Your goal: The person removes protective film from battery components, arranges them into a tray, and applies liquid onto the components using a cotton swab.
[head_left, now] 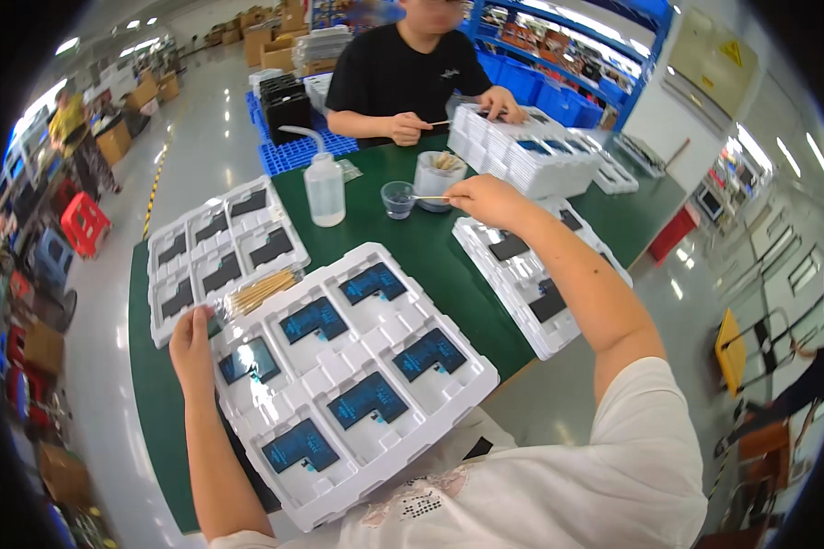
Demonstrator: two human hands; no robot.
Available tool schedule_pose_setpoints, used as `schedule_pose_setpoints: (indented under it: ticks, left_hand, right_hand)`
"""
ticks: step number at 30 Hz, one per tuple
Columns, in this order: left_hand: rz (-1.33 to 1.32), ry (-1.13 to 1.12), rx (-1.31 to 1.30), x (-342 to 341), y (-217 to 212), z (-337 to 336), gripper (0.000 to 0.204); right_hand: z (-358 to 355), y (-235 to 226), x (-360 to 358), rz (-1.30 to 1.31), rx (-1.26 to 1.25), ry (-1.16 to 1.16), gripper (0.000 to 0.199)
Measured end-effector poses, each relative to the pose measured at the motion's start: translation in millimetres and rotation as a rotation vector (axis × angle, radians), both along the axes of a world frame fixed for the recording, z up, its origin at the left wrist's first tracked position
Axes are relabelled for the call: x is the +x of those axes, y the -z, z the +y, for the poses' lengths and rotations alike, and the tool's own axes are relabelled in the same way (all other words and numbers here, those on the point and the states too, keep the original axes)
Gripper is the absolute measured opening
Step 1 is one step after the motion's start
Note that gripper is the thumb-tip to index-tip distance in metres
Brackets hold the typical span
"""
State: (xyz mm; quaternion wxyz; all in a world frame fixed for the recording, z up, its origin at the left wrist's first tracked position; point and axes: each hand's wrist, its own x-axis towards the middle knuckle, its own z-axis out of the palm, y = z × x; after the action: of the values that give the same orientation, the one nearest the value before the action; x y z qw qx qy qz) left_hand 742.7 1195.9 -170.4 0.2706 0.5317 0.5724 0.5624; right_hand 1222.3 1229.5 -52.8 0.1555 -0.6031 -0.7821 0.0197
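Note:
My right hand (487, 199) pinches a thin wooden-stick swab (432, 198), its far end at a small clear cup (397, 201) of liquid. My left hand (192, 349) closes on the left edge of a white plastic tray (357, 340), which is tilted in front of me. Several L-shaped, blue-filmed batteries (366, 400) lie in the tray's compartments. Just past its left corner is a bundle of wooden-stick swabs (264, 291) in clear wrap. The swab tip is too small to make out.
A squeeze bottle (325, 190) and a white tub of swabs (441, 174) stand behind the cup. Trays with dark pieces lie left (220, 240) and right (522, 265) on the green table (169, 439). Opposite, a person (403, 78) works at stacked trays (522, 156).

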Motion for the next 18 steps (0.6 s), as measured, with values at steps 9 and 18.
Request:
schedule_pose_setpoints:
  ticks: [9, 18]
  left_hand:
    - [0.082, 0.095, -0.091, 12.1, -10.2, 0.7, 0.027]
    - [0.107, 0.102, -0.081, 15.9, -17.3, -2.5, 0.028]
  right_hand:
    - [71.6, -3.7, -89.0, -0.686, -0.050, 0.224, 0.019]
    - [109.0, 3.5, -55.5, -0.493, -0.252, 0.165, 0.020]
